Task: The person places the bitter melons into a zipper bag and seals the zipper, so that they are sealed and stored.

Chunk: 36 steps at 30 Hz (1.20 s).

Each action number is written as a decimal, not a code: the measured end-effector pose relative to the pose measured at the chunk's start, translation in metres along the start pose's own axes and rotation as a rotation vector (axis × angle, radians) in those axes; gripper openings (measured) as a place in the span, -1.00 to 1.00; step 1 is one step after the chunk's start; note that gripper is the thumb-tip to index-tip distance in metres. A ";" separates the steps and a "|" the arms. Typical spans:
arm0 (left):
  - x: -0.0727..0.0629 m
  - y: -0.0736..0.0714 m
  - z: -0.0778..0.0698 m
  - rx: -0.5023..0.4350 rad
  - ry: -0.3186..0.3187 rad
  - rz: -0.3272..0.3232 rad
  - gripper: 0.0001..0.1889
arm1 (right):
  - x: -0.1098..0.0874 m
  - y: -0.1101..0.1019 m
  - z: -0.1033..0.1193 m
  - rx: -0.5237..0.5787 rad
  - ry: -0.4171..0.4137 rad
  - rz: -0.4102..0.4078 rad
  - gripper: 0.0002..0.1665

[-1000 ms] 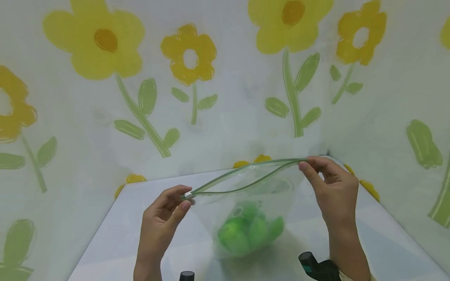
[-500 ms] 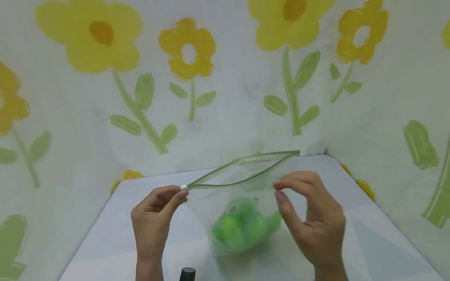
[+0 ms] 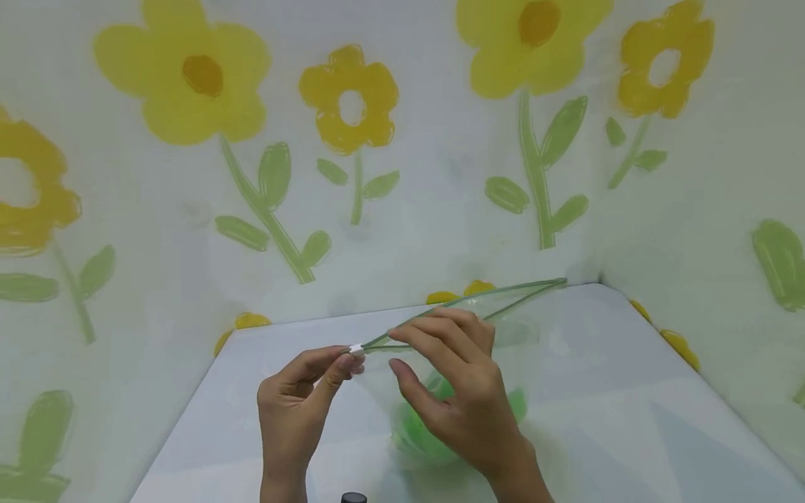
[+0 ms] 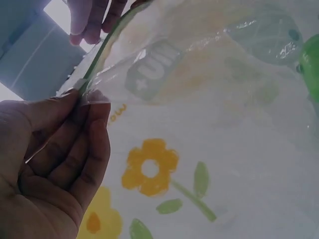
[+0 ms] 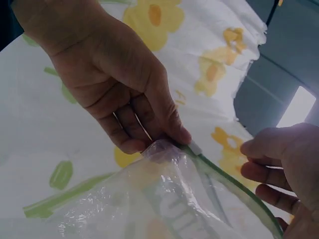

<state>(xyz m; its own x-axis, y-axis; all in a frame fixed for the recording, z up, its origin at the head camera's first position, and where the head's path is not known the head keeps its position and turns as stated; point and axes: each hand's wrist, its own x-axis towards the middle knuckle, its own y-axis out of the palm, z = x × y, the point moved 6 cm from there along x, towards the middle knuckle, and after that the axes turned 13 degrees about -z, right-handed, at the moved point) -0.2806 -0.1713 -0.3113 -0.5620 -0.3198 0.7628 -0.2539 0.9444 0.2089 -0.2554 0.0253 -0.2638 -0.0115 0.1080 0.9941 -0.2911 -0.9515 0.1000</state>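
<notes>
A clear zip bag (image 3: 517,335) with a green zip edge is held up over the white table, its mouth parted. Inside it sit several rounded green things (image 3: 418,429); the plastic blurs their kind. My left hand (image 3: 292,402) pinches the bag's left corner at the white slider (image 3: 356,349), between thumb and fingers. In front of the bag, my right hand (image 3: 468,391) has its fingers along the zip edge near the slider, thumb apart from them. In the right wrist view the right hand (image 5: 294,174) shows at the right, its fingers near the green edge.
The white tabletop (image 3: 629,419) meets a wall sheet (image 3: 415,258) printed with yellow flowers and green leaves. A black camera end (image 3: 353,497) shows at the lower edge of the head view.
My right hand has let go of the bag's far right corner and moved left, to the zip edge near the slider. The left hand keeps its pinch on the left corner.
</notes>
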 end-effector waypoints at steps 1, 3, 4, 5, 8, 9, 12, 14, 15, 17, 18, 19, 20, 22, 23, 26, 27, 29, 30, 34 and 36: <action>0.000 0.003 -0.002 -0.036 0.033 0.026 -0.79 | 0.000 0.002 0.000 -0.013 -0.010 0.020 -0.76; 0.000 0.007 -0.005 -0.083 0.082 0.067 -0.76 | -0.001 0.006 0.000 -0.047 -0.026 0.076 -0.73; 0.000 0.008 -0.007 -0.095 0.100 0.079 -0.76 | -0.002 0.007 -0.001 -0.060 -0.031 0.105 -0.72; 0.000 0.009 -0.009 -0.102 0.115 0.087 -0.76 | -0.003 0.009 -0.002 -0.071 -0.033 0.135 -0.71; 0.003 0.012 -0.014 -0.109 0.152 0.101 -0.76 | -0.006 0.012 -0.005 -0.086 -0.031 0.182 -0.74; 0.003 0.013 -0.015 -0.110 0.160 0.106 -0.76 | -0.006 0.013 -0.006 -0.083 -0.032 0.181 -0.76; 0.005 0.014 -0.017 -0.102 0.168 0.115 -0.75 | -0.007 0.014 -0.006 -0.070 -0.035 0.159 -0.77; 0.006 0.015 -0.018 -0.094 0.159 0.113 -0.75 | -0.007 0.015 -0.006 -0.054 -0.035 0.144 -0.77; 0.006 0.015 -0.018 -0.087 0.157 0.110 -0.74 | -0.008 0.016 -0.006 -0.045 -0.035 0.137 -0.77; 0.004 0.014 -0.019 -0.085 0.153 0.111 -0.72 | -0.009 0.017 -0.005 -0.027 -0.039 0.117 -0.79; 0.003 0.013 -0.020 -0.077 0.155 0.112 -0.72 | -0.010 0.017 -0.004 -0.018 -0.043 0.107 -0.80; 0.001 0.013 -0.020 -0.073 0.157 0.114 -0.70 | -0.011 0.017 -0.003 -0.012 -0.049 0.095 -0.82; -0.001 0.012 -0.021 -0.063 0.165 0.117 -0.71 | -0.013 0.017 -0.002 -0.006 -0.052 0.083 -0.83; -0.004 0.012 -0.021 -0.033 0.189 0.123 -0.72 | -0.015 0.016 -0.001 0.001 -0.059 0.063 -0.83; -0.005 0.011 -0.022 -0.013 0.204 0.123 -0.73 | -0.016 0.015 0.000 0.003 -0.060 0.057 -0.84; -0.007 0.012 -0.024 0.027 0.252 0.116 -0.77 | -0.018 0.014 0.001 0.002 -0.059 0.049 -0.83; -0.007 0.012 -0.025 0.030 0.266 0.114 -0.76 | -0.018 0.013 0.000 0.000 -0.060 0.048 -0.83; -0.007 0.012 -0.027 0.016 0.284 0.115 -0.75 | -0.017 0.013 0.000 -0.002 -0.057 0.049 -0.83; -0.007 0.013 -0.028 0.000 0.290 0.117 -0.74 | -0.017 0.013 0.000 -0.002 -0.056 0.050 -0.83; -0.007 0.013 -0.029 -0.010 0.306 0.120 -0.76 | -0.017 0.012 -0.002 0.004 -0.041 0.060 -0.83; -0.007 0.013 -0.030 0.000 0.318 0.119 -0.76 | -0.018 0.012 -0.002 0.008 -0.032 0.063 -0.83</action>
<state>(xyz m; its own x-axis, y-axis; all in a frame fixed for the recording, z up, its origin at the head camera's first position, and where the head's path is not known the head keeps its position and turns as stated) -0.2566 -0.1548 -0.2956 -0.3141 -0.1675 0.9345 -0.2014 0.9737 0.1068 -0.2607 0.0126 -0.2801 0.0012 0.0387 0.9992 -0.2829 -0.9584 0.0375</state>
